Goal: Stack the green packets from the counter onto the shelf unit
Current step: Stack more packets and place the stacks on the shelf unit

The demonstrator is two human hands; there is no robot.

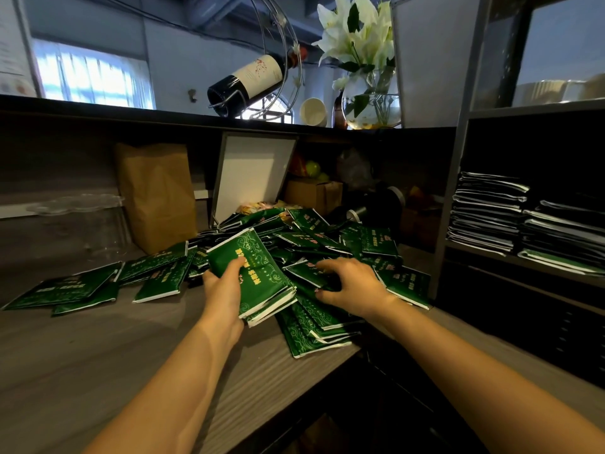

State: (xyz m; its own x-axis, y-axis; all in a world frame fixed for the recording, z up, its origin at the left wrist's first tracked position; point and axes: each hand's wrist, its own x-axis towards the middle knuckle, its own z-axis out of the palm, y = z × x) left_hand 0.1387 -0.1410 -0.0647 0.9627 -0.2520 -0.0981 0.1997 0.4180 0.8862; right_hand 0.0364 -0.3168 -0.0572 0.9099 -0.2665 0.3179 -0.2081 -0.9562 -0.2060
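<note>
- Gripping a small stack of green packets (pixel 262 273), our left hand (pixel 222 291) holds it over the worktop (pixel 98 355).
- Our right hand (pixel 352 285), fingers bent, lies on the loose pile (pixel 327 237) beside it; we cannot tell whether it grips one.
- Farther right, neat stacks (pixel 487 211) sit on the shelf unit (pixel 450 204).

We look through one wide-angle camera worn on the head, from the near edge of the desk (pixel 98 355), facing forward and down, close over it, the shelf unit (pixel 453 198) at its right edge.
</note>
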